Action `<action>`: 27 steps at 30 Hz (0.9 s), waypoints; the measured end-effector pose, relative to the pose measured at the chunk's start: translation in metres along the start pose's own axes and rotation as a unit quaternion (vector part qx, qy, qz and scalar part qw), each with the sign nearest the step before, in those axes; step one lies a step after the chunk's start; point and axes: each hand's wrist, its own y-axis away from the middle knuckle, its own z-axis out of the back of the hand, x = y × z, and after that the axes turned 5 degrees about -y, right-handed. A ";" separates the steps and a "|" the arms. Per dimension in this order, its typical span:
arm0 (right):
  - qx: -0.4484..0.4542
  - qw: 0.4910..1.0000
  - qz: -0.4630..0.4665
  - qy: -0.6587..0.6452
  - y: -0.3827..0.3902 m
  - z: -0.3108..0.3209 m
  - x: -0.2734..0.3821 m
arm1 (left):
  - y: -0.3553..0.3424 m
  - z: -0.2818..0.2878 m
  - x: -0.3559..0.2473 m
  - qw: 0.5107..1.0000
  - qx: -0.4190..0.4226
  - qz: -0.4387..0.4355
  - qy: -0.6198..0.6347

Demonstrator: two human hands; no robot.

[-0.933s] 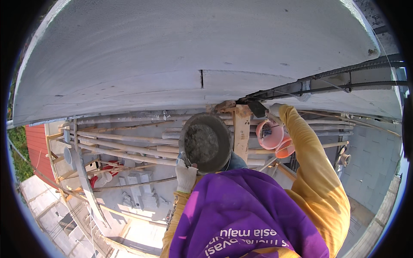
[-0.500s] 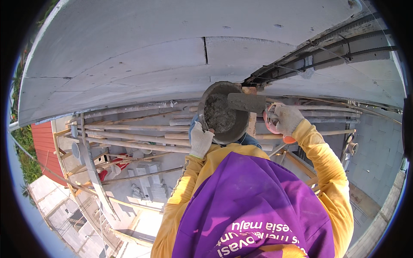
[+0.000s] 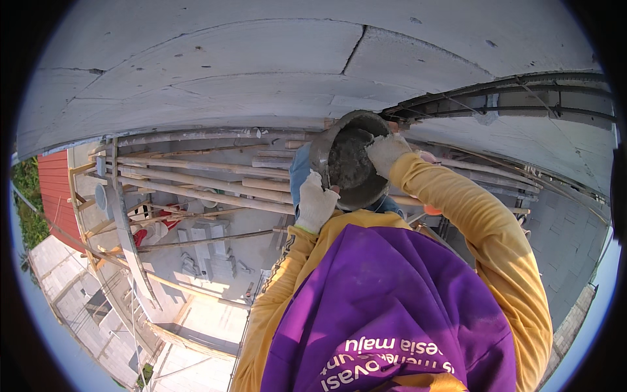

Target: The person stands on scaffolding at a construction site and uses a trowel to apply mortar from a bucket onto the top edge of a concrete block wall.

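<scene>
A dark round bucket [image 3: 319,157] with wet grey mortar [image 3: 349,166] inside is in front of my body, close to the block wall, its mouth tilted toward me. My left hand [image 3: 317,202], in a white knit glove, grips the near left rim. At the right rim my right hand [image 3: 387,155], also gloved, reaches into the bucket's mouth with its fingers curled. It holds the trowel seen a moment earlier; the blade cannot be made out against the mortar, and the hand and sleeve cover the handle.
The pale block wall [image 3: 274,52] rises directly ahead, with steel bars [image 3: 555,91] in a gap at right. Bamboo poles [image 3: 215,179] run across below me. Far down at left lie stacked blocks [image 3: 212,245] and a wooden frame [image 3: 85,215]. An orange object [image 3: 432,210] shows beneath my right arm.
My right hand has moved left and up, from beside the bucket to its mouth, taking the trowel inside. The bucket has tilted more. The view has shifted a little.
</scene>
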 end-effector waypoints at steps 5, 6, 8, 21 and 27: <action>0.079 0.993 0.045 -0.080 -0.004 0.002 -0.010 | 0.009 -0.001 0.005 0.999 -0.019 -0.025 -0.022; 0.085 0.992 0.048 -0.081 -0.002 -0.002 -0.009 | 0.010 0.000 0.004 1.000 -0.017 -0.018 -0.012; 0.088 0.990 0.055 -0.100 0.001 -0.006 -0.009 | 0.012 0.002 0.004 1.000 -0.011 -0.005 0.008; -0.028 0.893 0.159 -0.419 -0.019 -0.134 0.005 | 0.027 0.011 0.019 0.999 -0.039 0.000 0.008; 0.064 0.617 0.132 -0.773 -0.001 -0.131 -0.011 | 0.021 0.010 0.036 0.997 -0.051 0.034 0.052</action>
